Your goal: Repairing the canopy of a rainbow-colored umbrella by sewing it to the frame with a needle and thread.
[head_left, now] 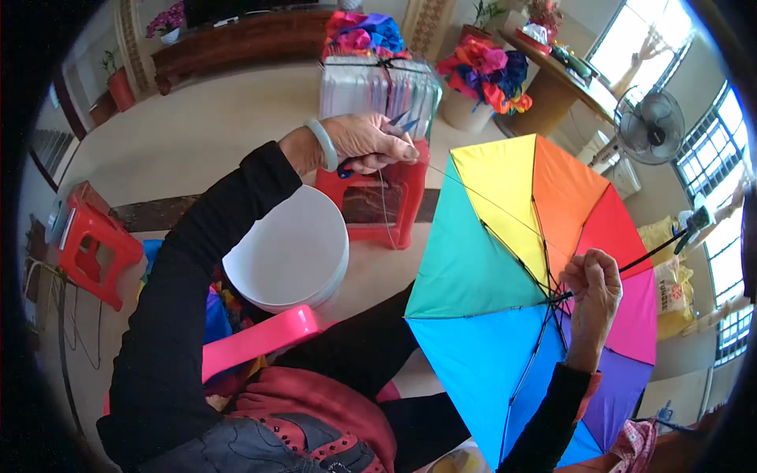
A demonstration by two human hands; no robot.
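Observation:
A rainbow umbrella (pixel 465 272) is spread open on my right, its inside with the black ribs and shaft (pixel 650 254) facing me. My left hand (pixel 363 142) is raised and closed around a small pair of scissors (pixel 404 124), blades pointing up and away. A thin thread (pixel 493 201) runs taut from its fingertips to the umbrella's middle, and a loose end hangs below the hand. My right hand (pixel 593 288) is closed in a pinch where the ribs meet, at the thread's other end. Whether a needle is in those fingers is hidden.
A white bucket (pixel 288 248) stands by my left leg, beside a pink chair arm (pixel 260 340). Beyond is a red stool (pixel 410 193) near a plastic-wrapped stack (pixel 378 87). The shaft ends in a dark clamp (pixel 694 223). A fan (pixel 650 126) stands far right.

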